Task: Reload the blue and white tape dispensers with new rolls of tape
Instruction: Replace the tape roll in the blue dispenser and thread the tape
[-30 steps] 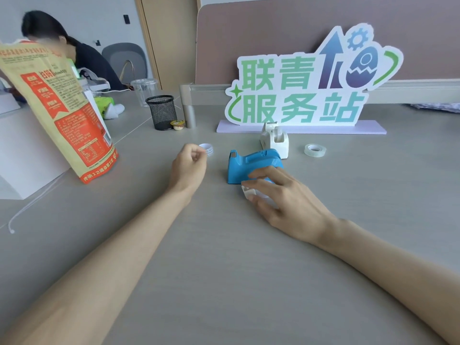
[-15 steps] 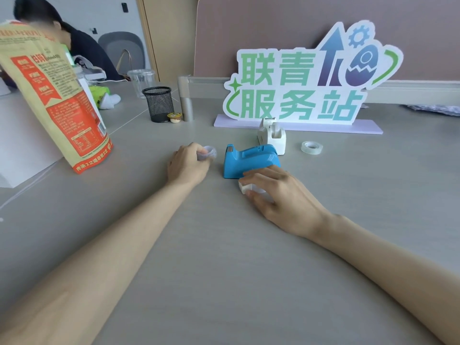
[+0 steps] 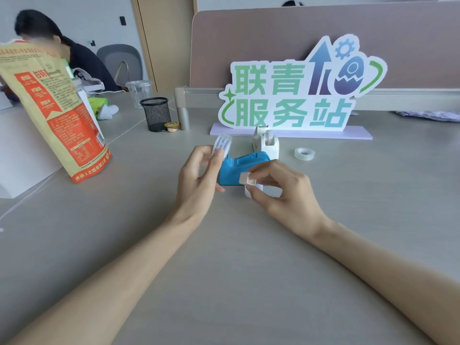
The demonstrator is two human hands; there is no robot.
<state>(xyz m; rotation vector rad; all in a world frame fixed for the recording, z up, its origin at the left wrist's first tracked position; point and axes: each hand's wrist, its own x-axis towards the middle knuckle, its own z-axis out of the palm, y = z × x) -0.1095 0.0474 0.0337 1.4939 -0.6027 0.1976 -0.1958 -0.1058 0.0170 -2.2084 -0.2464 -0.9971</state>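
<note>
The right hand [image 3: 281,195] sits nearest, fingers curled in, thumb and forefinger pinching a small white square piece [image 3: 246,180] lifted just off the grey desk [image 3: 224,270]. The left hand [image 3: 199,178], slightly farther and to its left, is raised with the palm half open; thumb and fingertips grip a roll of clear tape [image 3: 222,145] held on edge above the knuckles. Between the two hands, just beyond them, the blue tape dispenser [image 3: 239,168] rests on the desk, partly hidden by both. Right behind it stands the white tape dispenser [image 3: 265,143]. Beyond the right hand, a spare tape roll [image 3: 304,153] lies flat, apart from both dispensers.
</note>
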